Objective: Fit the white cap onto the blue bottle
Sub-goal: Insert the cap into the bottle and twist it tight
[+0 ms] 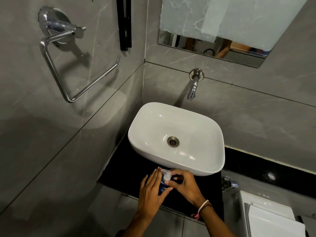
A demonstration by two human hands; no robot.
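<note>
A small blue bottle (162,183) stands on the black counter (119,171) just in front of the sink. My left hand (150,192) wraps around its body from the left. On top of the bottle sits the white cap (166,175), whose flip lid looks open. My right hand (184,183) pinches the cap from the right with thumb and fingers. Most of the bottle is hidden between my two hands.
A white basin (213,130) with a metal drain (173,141) stands behind the bottle, under a wall tap (192,90). A chrome towel ring (68,65) hangs on the left wall. A mirror (222,48) is above. A white toilet tank (266,218) and a valve (230,183) are at lower right.
</note>
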